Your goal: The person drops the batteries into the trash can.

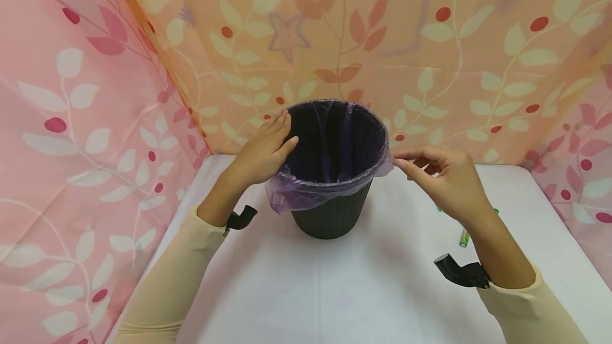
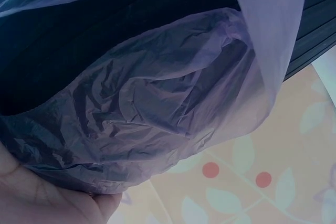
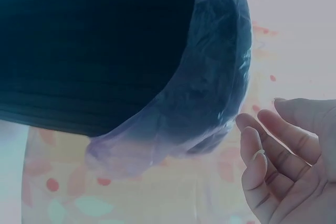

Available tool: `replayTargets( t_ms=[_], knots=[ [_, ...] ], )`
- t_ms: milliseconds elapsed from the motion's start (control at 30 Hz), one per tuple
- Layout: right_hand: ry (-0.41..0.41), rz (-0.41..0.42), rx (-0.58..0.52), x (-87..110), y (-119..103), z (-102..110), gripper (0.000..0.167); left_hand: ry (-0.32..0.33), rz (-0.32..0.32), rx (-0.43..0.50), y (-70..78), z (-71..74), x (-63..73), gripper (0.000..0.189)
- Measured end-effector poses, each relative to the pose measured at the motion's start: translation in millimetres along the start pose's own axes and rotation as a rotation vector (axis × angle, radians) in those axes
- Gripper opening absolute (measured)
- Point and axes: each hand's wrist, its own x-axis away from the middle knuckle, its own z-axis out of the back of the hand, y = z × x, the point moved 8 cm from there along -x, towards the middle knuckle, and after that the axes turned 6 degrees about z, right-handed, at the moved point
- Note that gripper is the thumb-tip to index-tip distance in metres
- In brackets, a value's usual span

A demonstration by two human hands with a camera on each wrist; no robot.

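A dark ribbed bin (image 1: 330, 216) stands upright on the white table, lined with a thin translucent purple bag (image 1: 306, 195) folded out over its rim. My left hand (image 1: 265, 145) lies against the left side of the rim, fingers extended and thumb over the inside edge. In the left wrist view, part of that hand (image 2: 58, 198) touches the crinkled bag (image 2: 147, 108). At the right side of the rim is my right hand (image 1: 447, 174), thumb and forefinger beside the bag's edge. The right wrist view shows its fingers loosely bent, with no bag between thumb and fingers.
Small green cylindrical items (image 1: 464, 238) lie on the white table (image 1: 306, 291) behind the right wrist, partly hidden by it. Leaf-patterned cloth (image 1: 344, 36) hangs at the back and both sides, close behind the bin.
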Motion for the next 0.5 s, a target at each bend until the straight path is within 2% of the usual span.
replayTargets(
  t_ms=[100,333,500],
  knots=[
    [0.004,-0.038,0.007,8.1,8.0,3.3,0.013,-0.001,0.001,0.002,-1.0,-1.1,0.0,0.066],
    [0.044,-0.047,0.003,25.3,20.7,13.3,0.016,-0.004,0.005,0.009,-0.5,-0.1,0.1,0.066],
    [0.054,-0.092,0.026,38.6,34.6,16.9,0.014,-0.005,0.003,0.01,0.2,0.8,0.2,0.067]
  ],
)
